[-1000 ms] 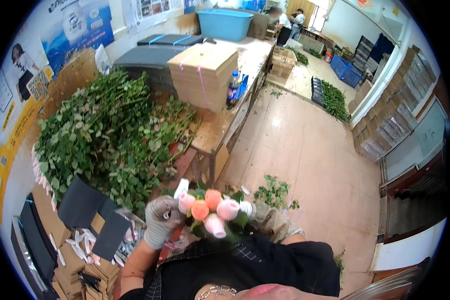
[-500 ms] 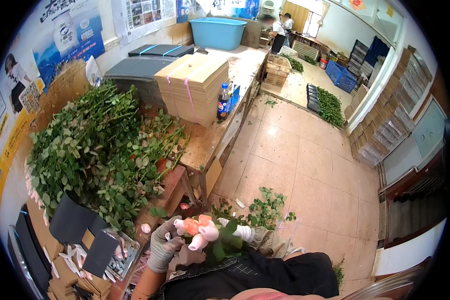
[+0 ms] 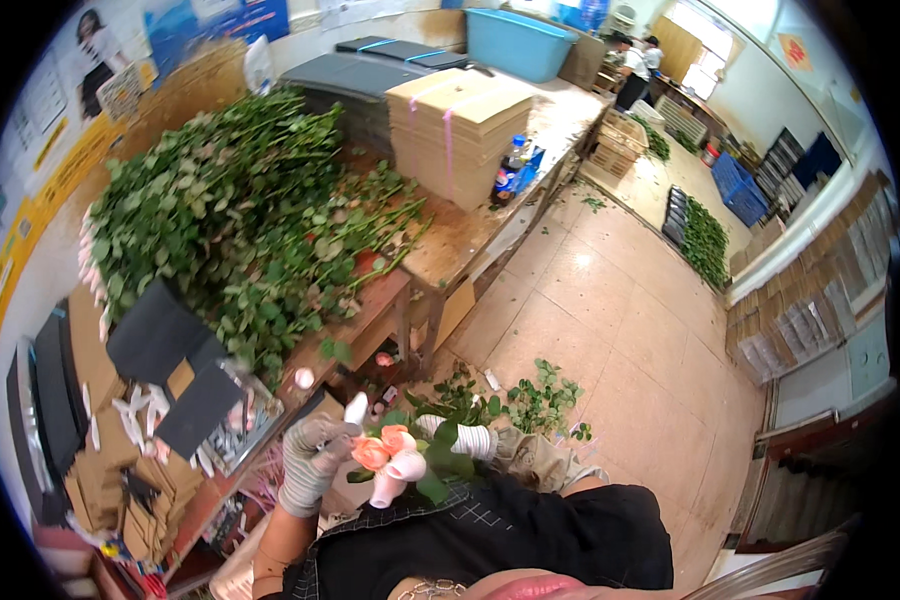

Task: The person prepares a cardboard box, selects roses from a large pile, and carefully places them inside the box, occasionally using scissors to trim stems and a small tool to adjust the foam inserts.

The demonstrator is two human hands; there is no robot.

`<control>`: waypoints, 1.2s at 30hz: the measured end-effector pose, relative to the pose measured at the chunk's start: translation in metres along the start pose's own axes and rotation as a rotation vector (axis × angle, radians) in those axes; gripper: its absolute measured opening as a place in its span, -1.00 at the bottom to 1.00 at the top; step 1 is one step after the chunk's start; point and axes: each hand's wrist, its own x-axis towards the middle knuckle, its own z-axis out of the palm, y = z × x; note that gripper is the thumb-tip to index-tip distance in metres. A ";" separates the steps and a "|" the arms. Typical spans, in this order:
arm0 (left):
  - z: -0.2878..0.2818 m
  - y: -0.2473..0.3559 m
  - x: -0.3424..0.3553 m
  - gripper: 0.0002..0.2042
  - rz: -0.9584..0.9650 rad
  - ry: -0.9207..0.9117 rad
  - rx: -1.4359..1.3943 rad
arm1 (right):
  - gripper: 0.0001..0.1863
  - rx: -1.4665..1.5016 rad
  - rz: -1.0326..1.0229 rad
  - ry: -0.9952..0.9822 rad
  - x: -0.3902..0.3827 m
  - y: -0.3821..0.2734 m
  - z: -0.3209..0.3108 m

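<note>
Peach roses (image 3: 372, 453) are bunched in front of my body, two with bare petals and two with heads inside pale pink sleeves (image 3: 388, 488). At the left of the bunch, my left hand (image 3: 315, 450), in a grey-white glove, pinches a small white flower sleeve (image 3: 356, 408), which stands up from its fingers. On the other side my right hand (image 3: 473, 441), in a striped glove, reaches in behind the green leaves (image 3: 450, 462) and grips the rose stems. Those leaves hide its fingers.
A big heap of leafy rose stems (image 3: 220, 220) covers the table at left. Near it lie a box of sleeves (image 3: 255, 410) and cardboard pieces (image 3: 165, 500). Stacked cardboard (image 3: 460, 130), a cola bottle (image 3: 510, 170) and a blue tub (image 3: 520, 45) stand farther back. Fallen leaves (image 3: 542, 400) litter the floor.
My left hand has drawn left from the bunch with a white sleeve between its fingers; a second peach rose now shows more bare petals. The whole view has shifted, with surroundings further right.
</note>
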 end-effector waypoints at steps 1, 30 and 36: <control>-0.011 -0.004 -0.016 -0.80 0.021 0.084 0.039 | -0.61 -0.027 0.011 -0.008 0.012 0.003 0.006; -0.164 -0.022 -0.540 -0.72 -0.438 1.219 0.045 | -0.76 -0.260 0.684 -0.117 0.190 0.244 0.140; -0.095 0.017 -0.468 -0.54 -0.565 0.931 -0.271 | -0.84 -1.037 0.213 -0.371 0.181 0.249 0.183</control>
